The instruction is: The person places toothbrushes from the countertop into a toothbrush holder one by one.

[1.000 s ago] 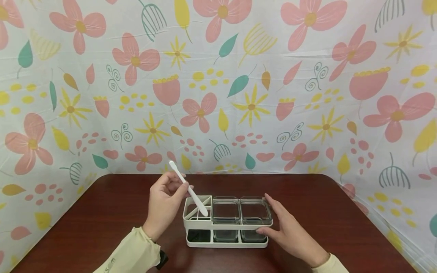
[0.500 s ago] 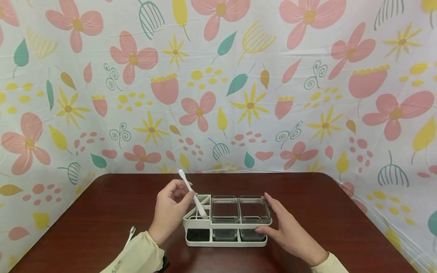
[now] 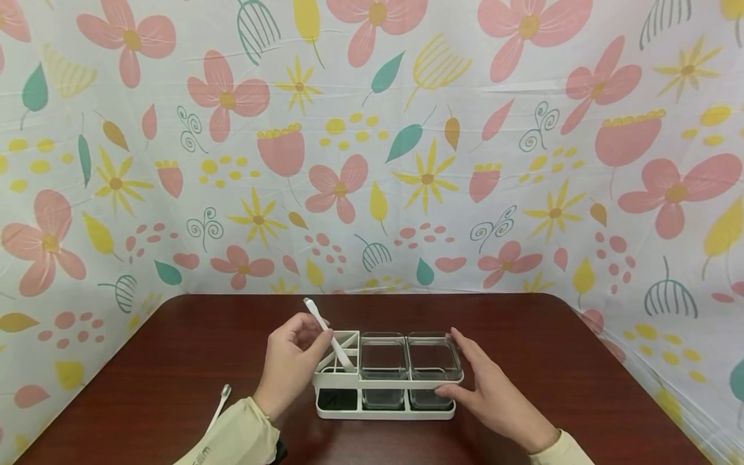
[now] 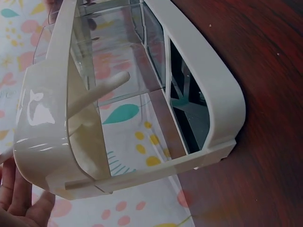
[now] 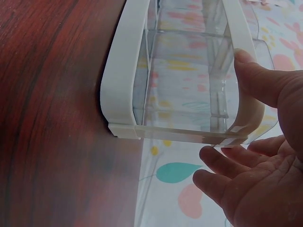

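Observation:
My left hand pinches a white toothbrush between thumb and fingers, head up and tilted to the left. Its handle goes down into the divided left section of a white toothbrush holder; in the left wrist view the handle's rounded end shows below the upper rim. Two clear cups fill the holder's middle and right slots. My right hand holds the holder's right end. In the right wrist view its thumb lies on the front of the upper rim, with the fingers around the side.
Another white toothbrush lies on the dark red wooden table, partly covered by the left sleeve. A flower-printed cloth hangs behind the table and along both sides.
The left hand has moved right and slightly down, lowering the toothbrush handle into the holder's left section. The toothbrush on the table has come into view beside the sleeve. The right hand stays put.

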The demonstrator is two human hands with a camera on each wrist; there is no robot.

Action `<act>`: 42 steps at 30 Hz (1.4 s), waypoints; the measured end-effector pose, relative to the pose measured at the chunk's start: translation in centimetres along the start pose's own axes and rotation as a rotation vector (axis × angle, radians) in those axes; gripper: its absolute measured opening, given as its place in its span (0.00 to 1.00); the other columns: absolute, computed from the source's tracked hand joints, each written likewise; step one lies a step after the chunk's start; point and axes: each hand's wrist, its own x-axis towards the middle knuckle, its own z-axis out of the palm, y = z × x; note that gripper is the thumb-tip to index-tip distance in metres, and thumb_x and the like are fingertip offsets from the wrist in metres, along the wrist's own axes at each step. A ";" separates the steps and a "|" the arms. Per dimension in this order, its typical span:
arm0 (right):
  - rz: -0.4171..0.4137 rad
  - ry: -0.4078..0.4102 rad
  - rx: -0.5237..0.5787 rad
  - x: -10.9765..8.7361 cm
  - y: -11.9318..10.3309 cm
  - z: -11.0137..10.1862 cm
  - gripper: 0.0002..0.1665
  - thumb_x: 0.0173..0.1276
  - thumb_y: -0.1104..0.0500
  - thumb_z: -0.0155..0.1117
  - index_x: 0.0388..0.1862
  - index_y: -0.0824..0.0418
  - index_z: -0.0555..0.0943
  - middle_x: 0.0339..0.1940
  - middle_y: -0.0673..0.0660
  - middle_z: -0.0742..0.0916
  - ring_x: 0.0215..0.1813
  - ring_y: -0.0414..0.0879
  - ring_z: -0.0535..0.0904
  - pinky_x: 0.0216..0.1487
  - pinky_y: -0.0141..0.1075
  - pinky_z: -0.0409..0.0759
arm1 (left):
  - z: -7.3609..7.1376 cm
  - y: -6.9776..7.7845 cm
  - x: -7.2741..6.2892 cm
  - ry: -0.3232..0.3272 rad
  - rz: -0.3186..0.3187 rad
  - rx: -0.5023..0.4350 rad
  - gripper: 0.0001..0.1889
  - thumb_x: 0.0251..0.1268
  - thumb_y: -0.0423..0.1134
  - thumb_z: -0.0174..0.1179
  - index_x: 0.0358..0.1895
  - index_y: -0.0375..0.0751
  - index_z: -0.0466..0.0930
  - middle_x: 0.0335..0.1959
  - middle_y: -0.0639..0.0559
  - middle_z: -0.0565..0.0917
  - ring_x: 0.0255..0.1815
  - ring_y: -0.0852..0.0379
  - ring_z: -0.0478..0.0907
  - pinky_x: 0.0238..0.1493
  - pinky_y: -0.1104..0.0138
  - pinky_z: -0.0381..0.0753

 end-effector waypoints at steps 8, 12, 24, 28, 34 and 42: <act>0.013 -0.002 0.015 0.0 -0.1 0.0 0.56 0.55 0.49 0.78 0.75 0.69 0.59 0.68 0.65 0.74 0.68 0.58 0.70 0.60 0.57 0.71 | 0.0 -0.6 -0.2 0.000 0.064 0.137 0.06 0.56 0.27 0.70 0.32 0.42 0.84 0.33 0.55 0.86 0.37 0.59 0.80 0.39 0.67 0.76; 0.019 -0.006 0.022 0.0 -0.1 0.0 0.56 0.55 0.49 0.78 0.75 0.69 0.59 0.68 0.65 0.74 0.68 0.58 0.69 0.60 0.57 0.71 | 0.0 -0.6 -0.3 -0.019 0.067 0.147 0.06 0.56 0.28 0.70 0.32 0.43 0.85 0.33 0.57 0.86 0.37 0.58 0.79 0.40 0.64 0.75; 0.030 -0.015 0.030 0.1 -0.1 0.0 0.57 0.56 0.48 0.77 0.76 0.67 0.58 0.69 0.62 0.74 0.68 0.55 0.70 0.60 0.56 0.71 | 0.1 -0.9 -0.6 -0.041 0.028 0.224 0.08 0.56 0.31 0.71 0.30 0.50 0.84 0.30 0.62 0.81 0.37 0.57 0.77 0.43 0.62 0.75; 0.037 -0.025 0.045 0.1 0.0 0.0 0.57 0.56 0.48 0.77 0.76 0.67 0.57 0.69 0.63 0.73 0.68 0.57 0.69 0.60 0.57 0.70 | 0.2 -1.1 -0.7 -0.036 0.046 0.239 0.08 0.55 0.30 0.71 0.30 0.49 0.85 0.30 0.61 0.80 0.35 0.54 0.77 0.38 0.60 0.76; 0.036 -0.022 0.045 0.1 -0.1 -0.1 0.57 0.56 0.49 0.77 0.76 0.68 0.58 0.69 0.65 0.73 0.69 0.58 0.69 0.61 0.57 0.70 | 0.2 -1.3 -0.9 -0.029 0.071 0.259 0.08 0.52 0.29 0.72 0.29 0.48 0.85 0.30 0.59 0.80 0.33 0.50 0.76 0.34 0.60 0.77; 0.024 -0.002 0.025 0.1 -0.1 0.0 0.57 0.54 0.49 0.78 0.75 0.68 0.59 0.68 0.64 0.74 0.69 0.58 0.69 0.60 0.58 0.70 | 0.3 -1.5 -1.0 -0.040 0.063 0.259 0.09 0.53 0.29 0.72 0.29 0.48 0.85 0.31 0.59 0.79 0.34 0.49 0.76 0.33 0.62 0.77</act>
